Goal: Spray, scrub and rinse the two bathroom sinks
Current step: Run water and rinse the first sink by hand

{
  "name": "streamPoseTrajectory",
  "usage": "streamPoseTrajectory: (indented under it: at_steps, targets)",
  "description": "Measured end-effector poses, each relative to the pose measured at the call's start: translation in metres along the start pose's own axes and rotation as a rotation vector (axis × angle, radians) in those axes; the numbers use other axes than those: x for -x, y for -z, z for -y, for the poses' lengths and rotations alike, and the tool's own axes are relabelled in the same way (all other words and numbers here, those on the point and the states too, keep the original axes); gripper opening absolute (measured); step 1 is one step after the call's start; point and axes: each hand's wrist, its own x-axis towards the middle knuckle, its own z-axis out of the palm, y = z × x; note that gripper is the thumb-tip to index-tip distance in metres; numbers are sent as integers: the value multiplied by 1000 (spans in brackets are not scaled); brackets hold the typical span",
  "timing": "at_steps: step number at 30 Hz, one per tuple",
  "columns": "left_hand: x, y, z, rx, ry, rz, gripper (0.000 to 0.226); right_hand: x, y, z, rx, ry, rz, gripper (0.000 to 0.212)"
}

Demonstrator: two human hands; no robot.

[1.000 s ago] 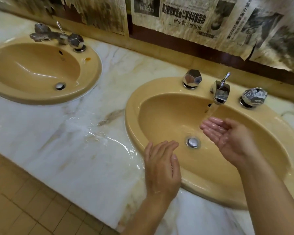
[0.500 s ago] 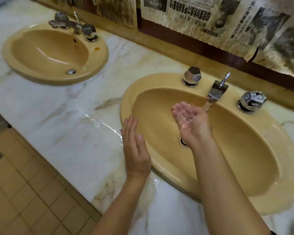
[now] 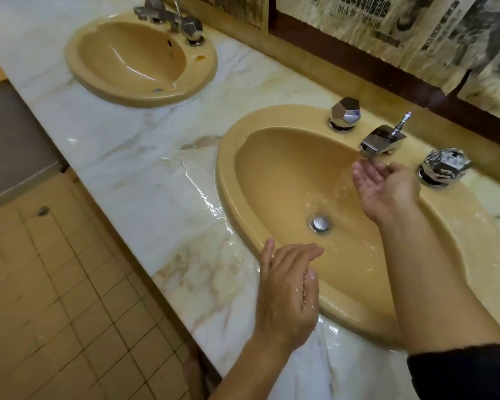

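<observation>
The right hand [image 3: 383,187] is held palm up and cupped directly under the angular chrome spout [image 3: 379,142] of the near mustard-yellow oval ceramic sink [image 3: 274,180], fingers relaxed and slightly curled, holding nothing solid; water splashes off it into the basin. The left hand [image 3: 287,290] hovers over the front rim of the same sink, back of the hand up, fingers straight and close together, wet with droplets, gripping nothing. Whether it touches the rim cannot be told. The right forearm crosses the basin and hides part of its far wall; a dark sleeve [image 3: 462,370] is cut off at the lower right corner. The round chrome drain plug [image 3: 319,223] sits in the basin bottom, between the 2 hands. 2 faceted chrome tap knobs [image 3: 345,112] flank the spout. The second mustard-yellow oval sink [image 3: 140,57] lies well apart at the upper left, its chrome taps [image 3: 171,18] partly cut off by the frame edge. Both sinks are set in the white veined marble bench [image 3: 145,166], which carries a film of water beside the near sink. Yellowed newspaper sheets [image 3: 416,27] cover the back wall; the print is too blurred to read. Tan floor tiles [image 3: 55,298] show lower left.
</observation>
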Motion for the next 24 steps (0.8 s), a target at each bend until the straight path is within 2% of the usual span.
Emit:
streamPoseTrajectory:
  at_steps: [2,4,6,8,10,12,15,19,24]
  targets:
    - [-10,7,4,62,23,-81,42,2,-12,-12,-54,-1,46,30]
    - [-29,18,14,98,71,-214,44,14,-20,-29,-7,-91,150,30]
    - [-50,24,27,120,174,-333,48,39,-19,-43,138,-234,339,33]
    - [-66,23,34,137,275,-379,54,70,-8,-49,437,-359,497,38]
    - [-66,14,33,65,291,-354,53,90,11,-41,759,-354,502,39]
    - [-53,2,24,-55,248,-300,48,93,29,-18,880,-265,406,36]
    - [-24,-12,0,-166,157,-162,41,74,37,16,814,-181,301,37]
    - [1,-19,-24,-180,-2,63,39,25,25,25,516,-138,225,38]
    - [-42,16,4,-205,-5,-61,41,-11,-1,4,143,-150,177,31]
